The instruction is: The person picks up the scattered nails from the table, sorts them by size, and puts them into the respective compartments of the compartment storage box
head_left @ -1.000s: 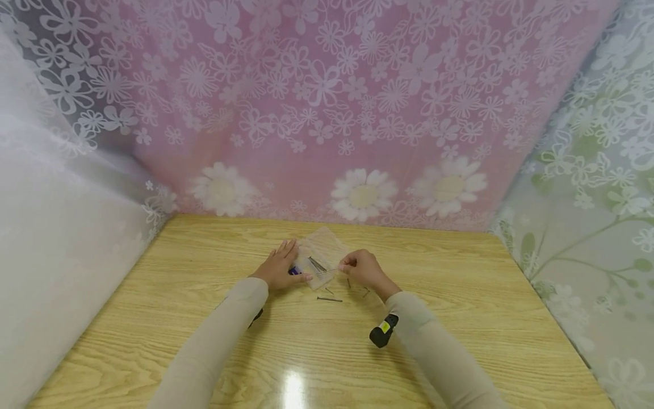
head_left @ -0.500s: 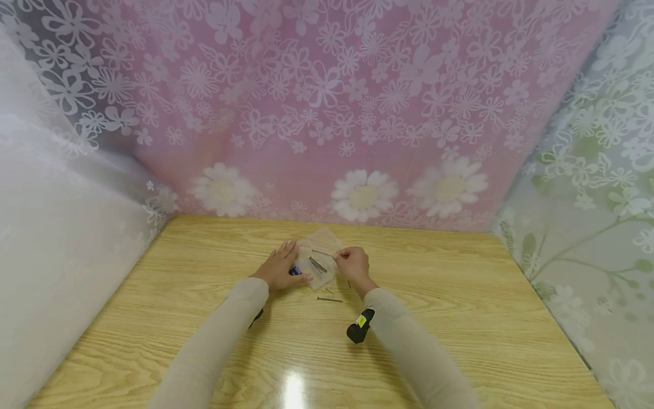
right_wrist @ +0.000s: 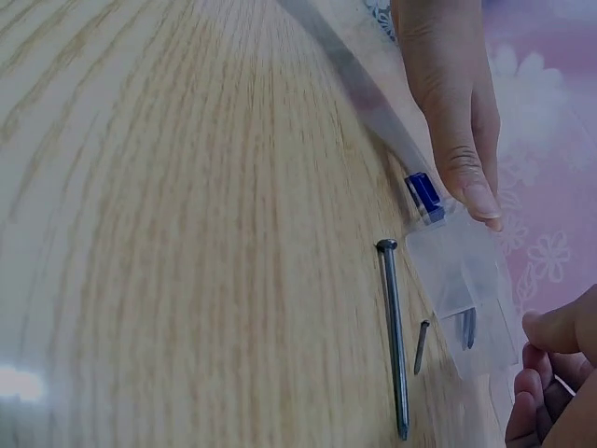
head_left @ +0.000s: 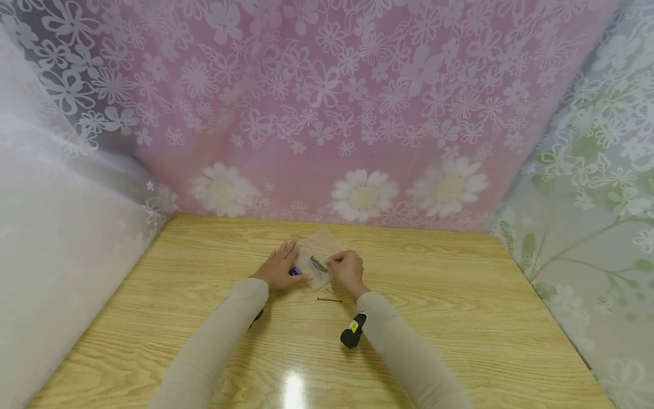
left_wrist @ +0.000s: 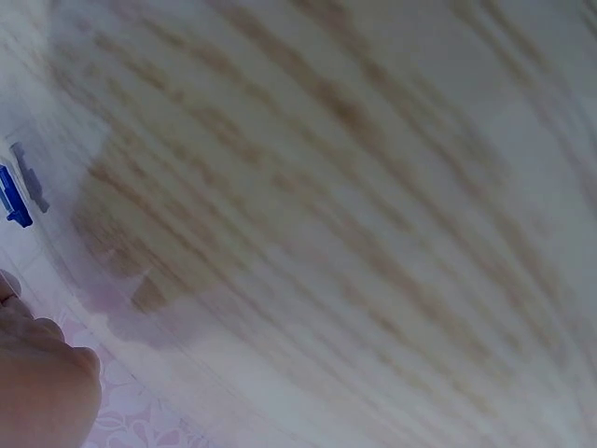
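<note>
A clear plastic box with its lid folded back lies on the table. Several nails lie side by side in it. My left hand rests at the box's left side, fingers straight, thumb along the near edge. Under it shows a blue clasp. My right hand is at the box's right edge, thumb and fingertips drawn together; I cannot tell whether they hold a nail. In the right wrist view its curled fingers are beside the box.
A long nail and a short nail lie on the wood-grain table in front of the box. Floral cloth hangs along the back edge, with more at both sides.
My right hand has moved left to the box, then slightly down at its edge. The nail it pinched over the box no longer shows there; the nails inside now lie in a tidier row.
</note>
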`<control>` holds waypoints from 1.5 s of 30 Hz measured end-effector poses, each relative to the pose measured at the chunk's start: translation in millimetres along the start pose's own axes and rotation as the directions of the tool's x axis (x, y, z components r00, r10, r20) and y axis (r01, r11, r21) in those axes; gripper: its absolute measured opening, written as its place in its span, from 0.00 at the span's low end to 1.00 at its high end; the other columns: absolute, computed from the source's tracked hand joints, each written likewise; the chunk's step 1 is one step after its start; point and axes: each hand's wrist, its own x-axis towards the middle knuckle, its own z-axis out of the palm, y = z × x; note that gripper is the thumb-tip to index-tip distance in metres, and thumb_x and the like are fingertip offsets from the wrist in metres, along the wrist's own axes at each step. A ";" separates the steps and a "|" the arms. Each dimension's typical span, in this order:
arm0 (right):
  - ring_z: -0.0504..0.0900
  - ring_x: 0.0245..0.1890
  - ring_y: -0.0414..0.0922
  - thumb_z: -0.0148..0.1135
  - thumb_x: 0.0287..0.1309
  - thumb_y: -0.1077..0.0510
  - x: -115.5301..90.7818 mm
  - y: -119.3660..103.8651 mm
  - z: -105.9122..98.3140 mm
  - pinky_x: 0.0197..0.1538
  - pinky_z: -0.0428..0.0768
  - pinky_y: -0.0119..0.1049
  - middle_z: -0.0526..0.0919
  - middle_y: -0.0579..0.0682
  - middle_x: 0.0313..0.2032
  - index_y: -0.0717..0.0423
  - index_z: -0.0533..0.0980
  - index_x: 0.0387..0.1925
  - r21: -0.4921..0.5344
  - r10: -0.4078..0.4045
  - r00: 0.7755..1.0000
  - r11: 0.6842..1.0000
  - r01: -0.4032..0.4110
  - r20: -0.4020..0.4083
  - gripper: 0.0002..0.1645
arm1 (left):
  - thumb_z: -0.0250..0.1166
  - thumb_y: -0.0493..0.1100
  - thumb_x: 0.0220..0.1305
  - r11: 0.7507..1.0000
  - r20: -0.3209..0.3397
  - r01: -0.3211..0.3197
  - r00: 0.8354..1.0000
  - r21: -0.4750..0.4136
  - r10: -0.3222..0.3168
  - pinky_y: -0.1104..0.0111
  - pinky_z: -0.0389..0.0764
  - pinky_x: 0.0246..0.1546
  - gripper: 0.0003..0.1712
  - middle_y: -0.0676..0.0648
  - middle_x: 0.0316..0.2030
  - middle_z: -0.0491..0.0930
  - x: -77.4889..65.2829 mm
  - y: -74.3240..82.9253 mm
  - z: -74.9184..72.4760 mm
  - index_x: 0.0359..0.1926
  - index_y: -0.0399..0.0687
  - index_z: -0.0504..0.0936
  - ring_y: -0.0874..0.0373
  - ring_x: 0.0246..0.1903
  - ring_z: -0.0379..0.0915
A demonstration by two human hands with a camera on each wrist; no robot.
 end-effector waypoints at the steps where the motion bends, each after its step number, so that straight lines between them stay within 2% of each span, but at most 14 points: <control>1: 0.82 0.29 0.45 0.68 0.56 0.60 -0.6 -0.4 -0.4 0.32 0.80 0.39 0.85 0.50 0.27 0.58 0.86 0.27 -0.002 -0.006 1.000 1.000 0.006 0.002 0.06 | 0.53 0.76 0.58 1.000 0.000 -0.002 1.000 0.000 0.002 0.48 0.38 0.72 0.61 0.44 0.76 0.35 0.0 -0.3 0.3 0.76 0.42 0.41 0.48 0.74 0.27; 8: 0.80 0.27 0.44 0.68 0.56 0.59 -5.4 -3.6 -3.2 0.28 0.78 0.35 0.85 0.51 0.28 0.59 0.86 0.29 0.014 -0.030 1.000 0.999 0.030 0.005 0.06 | 0.52 0.77 0.57 1.000 0.009 0.001 1.000 0.005 -0.001 0.49 0.37 0.72 0.62 0.46 0.76 0.34 0.7 -2.3 1.5 0.76 0.43 0.40 0.48 0.74 0.27; 15: 0.81 0.30 0.45 0.69 0.55 0.58 -7.1 -3.7 -10.0 0.33 0.80 0.37 0.85 0.51 0.30 0.58 0.86 0.31 0.017 -0.050 0.999 0.999 0.050 0.021 0.06 | 0.51 0.79 0.56 1.000 0.011 0.001 1.000 0.012 -0.001 0.48 0.38 0.72 0.62 0.45 0.76 0.34 0.8 -3.2 1.6 0.76 0.43 0.41 0.48 0.74 0.27; 21: 0.81 0.31 0.45 0.69 0.56 0.58 -11.0 -0.9 -20.2 0.35 0.81 0.37 0.85 0.51 0.32 0.58 0.86 0.32 -0.007 -0.101 0.992 0.995 0.101 0.070 0.07 | 0.51 0.79 0.56 1.000 0.014 0.012 1.000 0.014 -0.012 0.49 0.38 0.72 0.63 0.46 0.76 0.33 0.3 -3.0 1.1 0.76 0.43 0.40 0.48 0.74 0.26; 26: 0.81 0.32 0.44 0.68 0.57 0.57 -16.9 6.5 -27.0 0.35 0.80 0.38 0.85 0.50 0.32 0.58 0.85 0.32 -0.031 -0.113 0.986 0.993 0.118 0.123 0.07 | 0.51 0.78 0.56 1.000 0.015 0.011 1.000 0.018 -0.011 0.49 0.38 0.72 0.62 0.45 0.76 0.34 -1.2 -1.2 -0.2 0.76 0.42 0.40 0.48 0.74 0.27; 38: 0.81 0.28 0.42 0.69 0.55 0.60 -39.4 22.8 -38.9 0.31 0.80 0.35 0.85 0.49 0.28 0.59 0.85 0.31 -0.044 -0.177 0.954 0.980 0.194 0.243 0.05 | 0.51 0.79 0.56 1.000 0.012 0.018 1.000 0.008 -0.018 0.50 0.37 0.72 0.62 0.46 0.76 0.33 0.2 -1.3 1.2 0.76 0.44 0.40 0.48 0.74 0.27; 45: 0.77 0.26 0.38 0.72 0.51 0.60 -50.8 30.9 -43.4 0.31 0.77 0.32 0.83 0.45 0.25 0.58 0.85 0.28 -0.117 -0.227 0.931 0.956 0.269 0.284 0.04 | 0.52 0.78 0.56 1.000 0.003 0.005 1.000 -0.001 -0.005 0.49 0.37 0.72 0.62 0.46 0.76 0.33 1.9 -1.7 1.9 0.76 0.44 0.41 0.49 0.74 0.26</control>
